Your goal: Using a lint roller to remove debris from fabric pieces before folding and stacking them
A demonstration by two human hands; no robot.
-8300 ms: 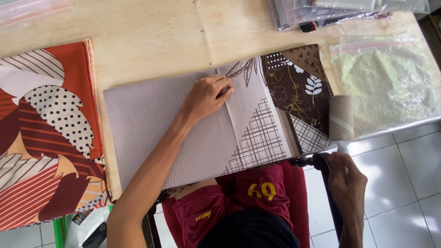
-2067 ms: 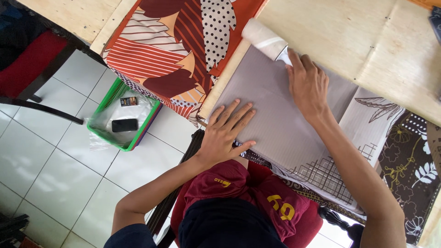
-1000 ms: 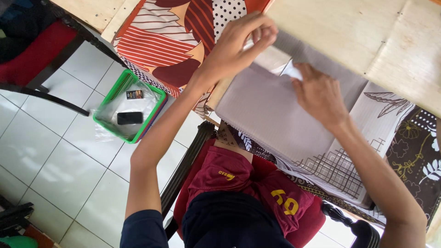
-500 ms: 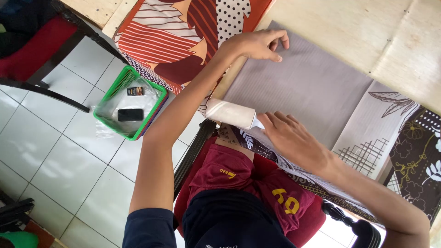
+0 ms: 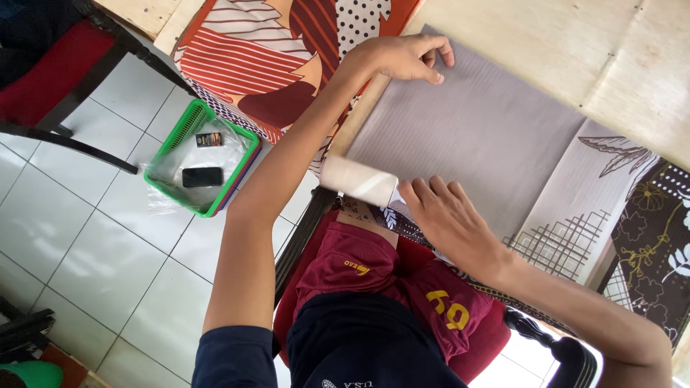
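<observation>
sleeve: navy, short | shorts: maroon, yellow print | arms: bare

A green plastic basket (image 5: 188, 140) is sitting on the white tiled floor (image 5: 86, 237), holding a black phone (image 5: 202, 176) and a small dark packet (image 5: 209, 139) on clear plastic. An orange patterned cloth (image 5: 273, 57) is lying across the pale wooden table (image 5: 575, 50). A dark floral cloth (image 5: 658, 237) is showing at the right edge. A red-cushioned chair (image 5: 50, 79) is standing at upper left.
</observation>
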